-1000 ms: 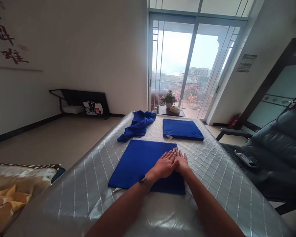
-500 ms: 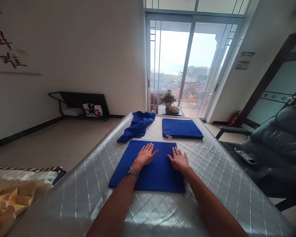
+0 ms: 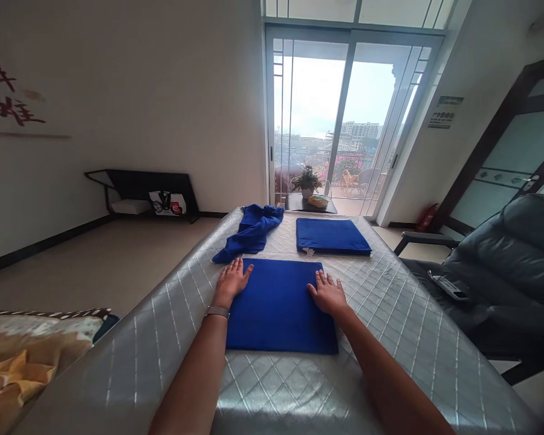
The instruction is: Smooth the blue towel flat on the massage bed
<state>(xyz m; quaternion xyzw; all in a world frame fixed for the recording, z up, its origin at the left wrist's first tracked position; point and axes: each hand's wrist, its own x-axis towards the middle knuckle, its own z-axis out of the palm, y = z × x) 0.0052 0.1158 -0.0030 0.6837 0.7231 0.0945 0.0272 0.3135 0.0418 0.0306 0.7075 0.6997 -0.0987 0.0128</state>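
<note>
A blue cloth (image 3: 276, 308), folded into a flat rectangle, lies in front of me on the silver quilted table cover (image 3: 272, 386). My left hand (image 3: 233, 281) rests flat on its left edge, fingers stretched out and thumb apart; a watch band circles that wrist. Over the right edge lies my right hand (image 3: 329, 292), palm down with the fingers spread. Beyond them sits a neat blue folded stack (image 3: 333, 235) with a small white tag at its near edge. Left of that stack is a crumpled blue cloth (image 3: 254, 229).
A dark padded armchair (image 3: 494, 290) holding a pale device (image 3: 448, 285) stands close on the right. Behind the table, a small dark stand (image 3: 294, 203) carries a potted plant (image 3: 307, 181). At lower left is a cushioned seat with yellow fabric (image 3: 16, 377).
My left hand has slid left across the folded cloth, from its middle to its left edge. My right hand stays at the right edge. The view has shifted slightly.
</note>
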